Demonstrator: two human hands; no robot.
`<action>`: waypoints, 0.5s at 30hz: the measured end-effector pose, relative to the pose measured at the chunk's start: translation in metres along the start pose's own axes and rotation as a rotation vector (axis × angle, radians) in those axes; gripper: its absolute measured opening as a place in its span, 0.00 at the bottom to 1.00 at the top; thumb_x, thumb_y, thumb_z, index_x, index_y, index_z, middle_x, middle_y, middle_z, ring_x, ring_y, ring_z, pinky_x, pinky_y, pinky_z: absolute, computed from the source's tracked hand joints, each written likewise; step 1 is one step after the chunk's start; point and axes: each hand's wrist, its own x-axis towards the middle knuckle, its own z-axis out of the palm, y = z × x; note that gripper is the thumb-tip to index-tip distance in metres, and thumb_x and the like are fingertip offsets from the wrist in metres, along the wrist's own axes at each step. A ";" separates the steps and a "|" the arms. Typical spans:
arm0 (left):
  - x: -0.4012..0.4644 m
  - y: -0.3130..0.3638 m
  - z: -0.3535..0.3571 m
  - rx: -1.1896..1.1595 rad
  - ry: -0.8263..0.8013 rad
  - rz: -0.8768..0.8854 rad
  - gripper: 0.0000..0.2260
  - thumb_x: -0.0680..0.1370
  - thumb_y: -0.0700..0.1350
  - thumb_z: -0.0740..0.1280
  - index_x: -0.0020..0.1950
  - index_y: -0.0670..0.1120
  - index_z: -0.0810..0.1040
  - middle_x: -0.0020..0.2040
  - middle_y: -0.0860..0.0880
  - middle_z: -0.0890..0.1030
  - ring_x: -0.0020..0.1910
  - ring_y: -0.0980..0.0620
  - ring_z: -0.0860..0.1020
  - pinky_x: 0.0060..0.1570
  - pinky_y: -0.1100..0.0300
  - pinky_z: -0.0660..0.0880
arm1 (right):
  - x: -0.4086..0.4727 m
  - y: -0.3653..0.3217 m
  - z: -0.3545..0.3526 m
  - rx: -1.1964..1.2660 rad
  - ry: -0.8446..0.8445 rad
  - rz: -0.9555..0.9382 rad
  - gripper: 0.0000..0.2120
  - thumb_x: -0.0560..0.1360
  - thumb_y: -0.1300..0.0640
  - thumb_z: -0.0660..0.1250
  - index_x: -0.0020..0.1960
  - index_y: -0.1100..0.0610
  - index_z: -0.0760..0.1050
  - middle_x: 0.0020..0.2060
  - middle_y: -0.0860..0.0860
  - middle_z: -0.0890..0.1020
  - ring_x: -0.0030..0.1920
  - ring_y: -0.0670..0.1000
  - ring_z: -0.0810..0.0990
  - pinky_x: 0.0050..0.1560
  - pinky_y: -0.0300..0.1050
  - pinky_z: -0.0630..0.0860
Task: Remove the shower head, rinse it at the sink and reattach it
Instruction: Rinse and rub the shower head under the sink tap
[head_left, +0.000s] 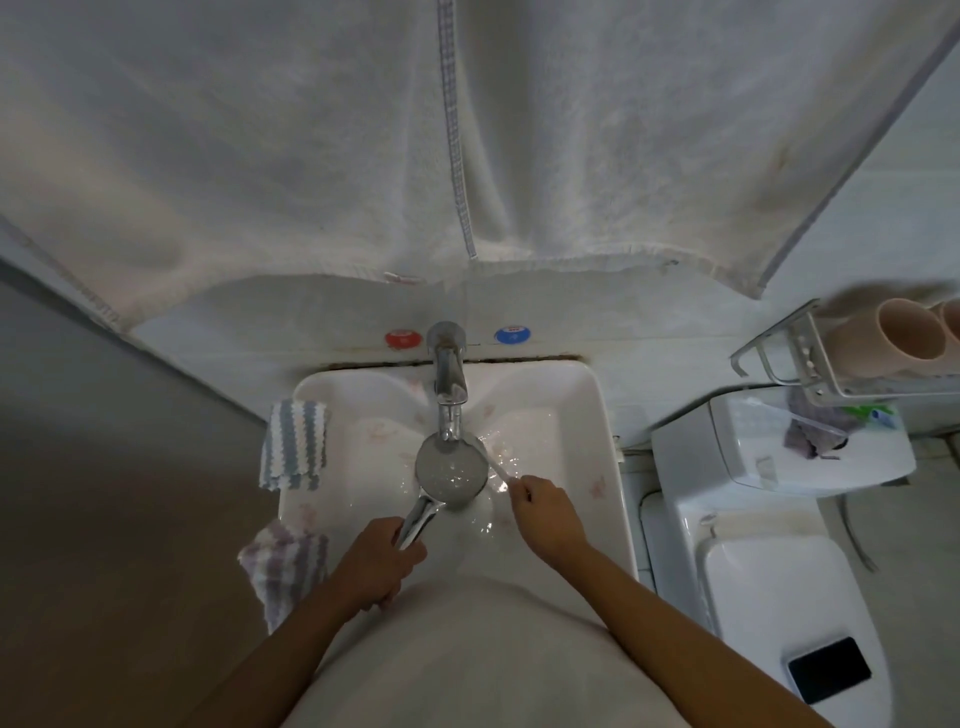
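Head view: left hand (376, 564) grips round chrome shower head (451, 472) under tap; right hand (545, 512) pinches thin white brush (497, 466) (wet handle could slip).

Two striped cloths (295, 446) drape the basin's left rim; a phone (829, 670) lies on the toilet lid (769, 587).
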 end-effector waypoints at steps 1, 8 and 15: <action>0.000 0.000 0.000 0.004 -0.010 0.008 0.08 0.75 0.42 0.66 0.38 0.44 0.69 0.27 0.46 0.73 0.19 0.49 0.69 0.20 0.62 0.65 | 0.000 -0.002 -0.001 -0.014 0.005 -0.007 0.20 0.84 0.51 0.54 0.33 0.51 0.61 0.32 0.50 0.69 0.38 0.54 0.68 0.39 0.46 0.63; 0.001 0.002 0.001 0.063 -0.015 0.021 0.09 0.75 0.42 0.66 0.37 0.45 0.70 0.28 0.46 0.74 0.19 0.49 0.70 0.19 0.61 0.66 | -0.006 -0.005 0.009 -0.125 -0.135 -0.091 0.20 0.83 0.48 0.56 0.32 0.51 0.64 0.34 0.50 0.74 0.40 0.57 0.73 0.41 0.46 0.67; -0.001 0.003 0.001 0.072 -0.033 -0.003 0.08 0.75 0.42 0.66 0.38 0.44 0.71 0.30 0.45 0.74 0.20 0.49 0.70 0.18 0.62 0.66 | -0.003 -0.003 0.009 -0.115 -0.133 -0.072 0.20 0.83 0.48 0.55 0.33 0.51 0.63 0.38 0.56 0.76 0.40 0.58 0.72 0.41 0.47 0.67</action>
